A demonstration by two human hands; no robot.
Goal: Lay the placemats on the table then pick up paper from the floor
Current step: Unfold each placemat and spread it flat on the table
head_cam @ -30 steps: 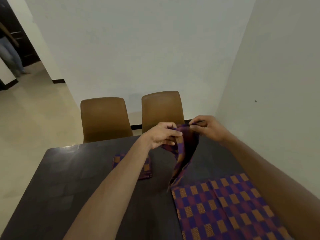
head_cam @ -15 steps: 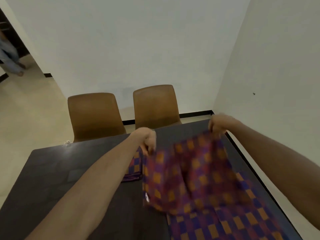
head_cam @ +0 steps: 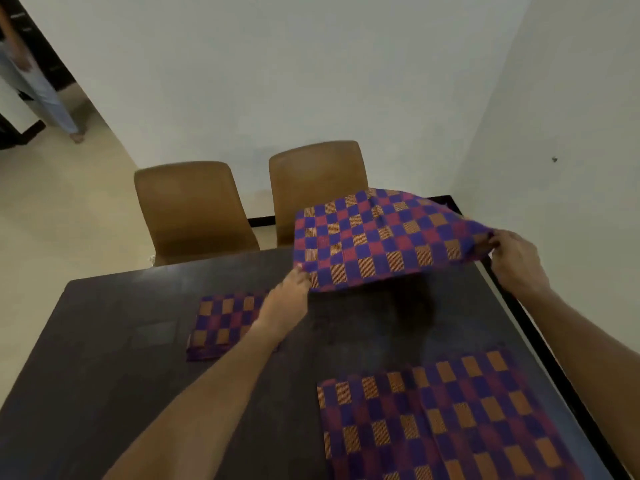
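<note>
A checked purple, red and orange placemat is spread out in the air above the far right part of the dark table. My left hand pinches its near left corner. My right hand grips its right corner. Another placemat lies flat on the near right of the table. A folded stack of placemats rests at the table's middle, partly behind my left wrist. No paper on the floor is clearly seen.
Two brown chairs stand at the far edge of the table. White walls close in at the back and right. A person's legs show in the doorway at the far left, on the beige floor.
The placemat went from bunched between my hands to fully opened, then swung up and away over the far right of the table. My hands have moved apart.
</note>
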